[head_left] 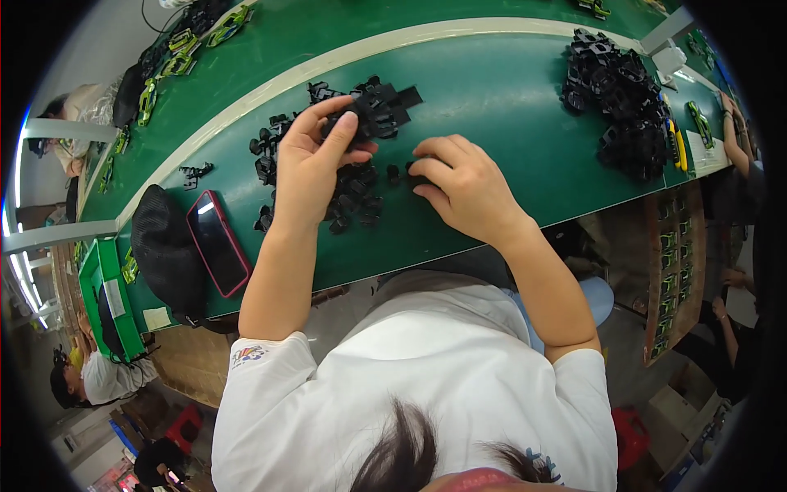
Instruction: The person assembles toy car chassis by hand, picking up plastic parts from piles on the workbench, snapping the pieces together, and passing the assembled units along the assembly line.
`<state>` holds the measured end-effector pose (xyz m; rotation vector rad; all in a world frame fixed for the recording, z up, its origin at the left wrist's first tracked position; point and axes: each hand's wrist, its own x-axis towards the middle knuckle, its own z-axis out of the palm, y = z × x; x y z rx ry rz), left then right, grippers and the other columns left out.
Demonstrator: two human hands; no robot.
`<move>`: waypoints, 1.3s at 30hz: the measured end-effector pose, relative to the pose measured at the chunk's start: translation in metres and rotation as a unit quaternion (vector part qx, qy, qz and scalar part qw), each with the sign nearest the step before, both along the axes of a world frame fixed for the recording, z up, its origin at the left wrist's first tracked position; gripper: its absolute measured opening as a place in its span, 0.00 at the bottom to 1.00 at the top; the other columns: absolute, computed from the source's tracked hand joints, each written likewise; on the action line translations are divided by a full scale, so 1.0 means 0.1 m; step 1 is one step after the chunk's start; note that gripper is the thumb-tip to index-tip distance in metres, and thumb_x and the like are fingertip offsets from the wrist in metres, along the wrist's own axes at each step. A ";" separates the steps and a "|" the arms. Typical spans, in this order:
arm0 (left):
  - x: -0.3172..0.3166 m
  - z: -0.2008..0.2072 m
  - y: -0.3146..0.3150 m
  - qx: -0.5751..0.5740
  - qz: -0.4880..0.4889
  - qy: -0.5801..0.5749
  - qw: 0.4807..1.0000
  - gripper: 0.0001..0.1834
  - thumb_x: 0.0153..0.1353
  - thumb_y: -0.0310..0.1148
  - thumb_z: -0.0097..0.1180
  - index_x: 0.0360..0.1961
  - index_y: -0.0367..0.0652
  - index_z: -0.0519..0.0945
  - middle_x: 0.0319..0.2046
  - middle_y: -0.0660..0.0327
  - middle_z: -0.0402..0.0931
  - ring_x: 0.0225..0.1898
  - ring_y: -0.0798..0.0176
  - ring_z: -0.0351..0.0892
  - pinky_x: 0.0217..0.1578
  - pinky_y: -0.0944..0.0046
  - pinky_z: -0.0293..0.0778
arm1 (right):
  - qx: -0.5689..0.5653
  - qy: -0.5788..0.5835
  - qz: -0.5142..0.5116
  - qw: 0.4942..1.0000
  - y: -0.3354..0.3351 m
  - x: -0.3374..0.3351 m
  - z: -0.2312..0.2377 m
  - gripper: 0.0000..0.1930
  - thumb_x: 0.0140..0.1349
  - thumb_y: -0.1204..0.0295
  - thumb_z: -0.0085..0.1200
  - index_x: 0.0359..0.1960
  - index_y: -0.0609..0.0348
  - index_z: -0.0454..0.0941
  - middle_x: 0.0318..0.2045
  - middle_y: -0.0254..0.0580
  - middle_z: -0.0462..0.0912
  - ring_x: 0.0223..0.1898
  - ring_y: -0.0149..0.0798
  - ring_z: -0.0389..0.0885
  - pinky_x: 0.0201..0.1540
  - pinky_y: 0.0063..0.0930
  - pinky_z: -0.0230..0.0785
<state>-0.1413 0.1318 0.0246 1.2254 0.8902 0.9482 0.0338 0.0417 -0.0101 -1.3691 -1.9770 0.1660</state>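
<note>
The grip is closed up on the left: a black plastic part [381,111] is clamped between thumb and fingers of the left hand [316,146], held above the bench [484,90], its flat square tab pointed away toward the far edge. Over on the right, thumb and bent fingers are parted slightly, and a dark piece [417,171] is half hidden between the tips of the right hand [471,182]; whether it is pinched or merely touched cannot be told. Just beside those fingertips, a small black piece [393,174] is seen lying alone on the green top. Below and around the left wrist, a loose heap of black parts [352,197] is spread, reaching toward the bench's near edge. Toward the right end, a taller black pile [615,107] is stacked. Near the left end, a red-edged phone [219,243] is laid beside a black mesh item [162,250].
</note>
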 end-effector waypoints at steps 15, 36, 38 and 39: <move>-0.12 -0.11 0.15 0.038 0.029 -0.043 0.998 0.18 0.62 0.29 0.49 0.51 0.31 0.67 0.43 0.51 0.73 0.41 0.58 0.77 0.42 0.65 0.75 | 0.057 -0.018 -0.106 0.993 0.10 -0.12 -0.20 0.07 0.44 0.70 0.52 0.14 0.57 0.73 0.24 0.38 0.71 0.32 0.39 0.71 0.32 0.32 0.67; 0.22 -0.21 -0.37 0.030 -0.078 0.014 0.996 0.19 0.55 0.21 0.57 0.48 0.30 0.70 0.38 0.56 0.73 0.35 0.68 0.76 0.38 0.71 0.76 | -0.019 0.340 -0.209 0.916 -0.17 -0.02 0.07 0.06 0.50 0.76 0.61 0.31 0.62 0.79 0.29 0.36 0.79 0.26 0.26 0.74 0.25 0.16 0.65; 0.23 -0.17 -0.39 0.021 -0.082 0.004 0.996 0.19 0.54 0.22 0.58 0.48 0.31 0.70 0.37 0.56 0.74 0.35 0.68 0.76 0.37 0.71 0.76 | 0.050 0.248 -0.220 0.942 -0.15 0.02 0.08 0.08 0.48 0.75 0.62 0.31 0.60 0.79 0.31 0.39 0.79 0.26 0.30 0.74 0.25 0.19 0.65; 0.23 -0.17 -0.38 0.019 -0.080 0.003 0.997 0.19 0.54 0.22 0.58 0.48 0.31 0.70 0.37 0.56 0.74 0.35 0.68 0.76 0.37 0.71 0.76 | 0.054 0.232 -0.245 0.940 -0.13 0.07 0.14 0.12 0.48 0.75 0.62 0.35 0.61 0.78 0.33 0.39 0.78 0.28 0.30 0.75 0.26 0.19 0.66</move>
